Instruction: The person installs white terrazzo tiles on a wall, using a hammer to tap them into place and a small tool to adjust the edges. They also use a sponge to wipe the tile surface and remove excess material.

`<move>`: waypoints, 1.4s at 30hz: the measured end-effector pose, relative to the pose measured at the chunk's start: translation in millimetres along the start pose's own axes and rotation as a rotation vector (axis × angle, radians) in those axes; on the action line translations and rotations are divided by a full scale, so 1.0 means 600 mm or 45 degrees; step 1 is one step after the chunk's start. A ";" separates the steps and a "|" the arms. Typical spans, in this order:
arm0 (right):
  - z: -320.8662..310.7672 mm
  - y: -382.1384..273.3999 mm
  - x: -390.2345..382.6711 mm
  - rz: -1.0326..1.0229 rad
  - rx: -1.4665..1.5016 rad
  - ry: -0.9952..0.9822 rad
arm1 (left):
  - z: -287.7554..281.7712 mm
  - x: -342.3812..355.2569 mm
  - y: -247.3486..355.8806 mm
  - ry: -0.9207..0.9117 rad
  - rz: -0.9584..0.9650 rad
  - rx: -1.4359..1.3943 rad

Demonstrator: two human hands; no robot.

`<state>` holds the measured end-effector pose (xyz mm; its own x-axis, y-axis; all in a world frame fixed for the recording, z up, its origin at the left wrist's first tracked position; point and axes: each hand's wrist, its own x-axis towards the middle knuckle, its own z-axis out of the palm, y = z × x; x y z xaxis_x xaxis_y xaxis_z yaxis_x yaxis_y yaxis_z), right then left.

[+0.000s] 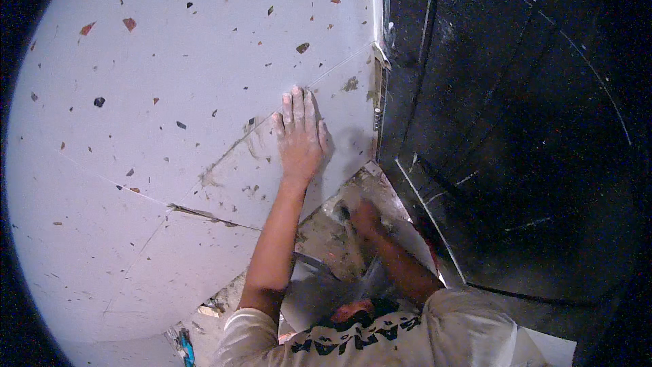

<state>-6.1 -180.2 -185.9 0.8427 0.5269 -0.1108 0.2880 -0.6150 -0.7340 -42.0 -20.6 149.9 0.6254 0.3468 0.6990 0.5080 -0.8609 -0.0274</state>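
Observation:
My left hand [299, 143] lies flat on a large white terrazzo-patterned tile [251, 170] with dark and rust-coloured chips. Its fingers are stretched upward and dusted with pale powder, the tips near a joint line between tiles. Lower down and to the right, my right hand [367, 217] is closed low over the floor beside the tile's bottom edge. Something pale and blurred shows at its left side; dimness and blur hide what it is.
To the right stands a dark door-like panel [502, 129] with pale scuffs and smears. A narrow gap with rough edges [378, 109] runs between it and the tile. Mortar-stained floor [333, 245] shows below. A blue-handled tool [185, 346] lies at lower left.

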 end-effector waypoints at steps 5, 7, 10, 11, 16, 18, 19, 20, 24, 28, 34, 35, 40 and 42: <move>-0.312 -0.302 0.139 -0.604 0.071 0.768 | -0.019 -0.010 0.002 0.031 -0.013 -0.122; -0.424 -0.409 0.139 -0.635 0.091 0.804 | -0.028 -0.002 0.017 0.087 -0.010 -0.269; -0.467 -0.450 0.178 -0.510 -0.249 0.862 | -0.041 0.006 0.040 0.110 0.047 -0.477; -0.471 -0.457 0.187 -0.480 -0.337 0.864 | -0.043 0.006 0.042 0.137 0.063 -0.502; -0.462 -0.467 0.218 -0.472 -0.419 0.898 | -0.037 0.000 0.039 0.299 0.122 -0.676; -0.457 -0.476 0.231 -0.379 -0.426 0.912 | -0.035 -0.008 0.041 0.291 0.115 -0.682; -0.454 -0.477 0.234 -0.368 -0.396 0.941 | -0.033 -0.011 0.042 0.286 0.113 -0.686; -0.451 -0.477 0.236 -0.357 -0.367 0.972 | -0.030 -0.015 0.040 0.278 0.121 -0.716; -0.446 -0.480 0.245 -0.276 -0.260 0.991 | -0.016 -0.021 0.033 0.260 0.113 -0.830; -0.453 -0.479 0.236 -0.312 -0.159 0.926 | -0.004 -0.023 0.022 0.297 0.079 -0.814; -0.450 -0.497 0.231 -0.231 -0.232 0.884 | 0.015 -0.024 0.023 0.297 0.004 -0.885; -0.450 -0.502 0.230 -0.222 -0.209 0.869 | 0.017 -0.025 0.023 0.293 0.016 -0.897; -0.453 -0.505 0.246 -0.213 -0.199 0.919 | 0.016 -0.020 0.033 0.262 0.045 -0.942; -0.451 -0.509 0.249 -0.203 -0.178 0.921 | 0.022 -0.019 0.031 0.263 0.035 -0.946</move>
<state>154.9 -72.2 202.9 0.8606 0.1282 0.4928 0.4457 -0.6578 -0.6072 -32.3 -35.6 132.0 0.4715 0.3081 0.8263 -0.0824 -0.9175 0.3891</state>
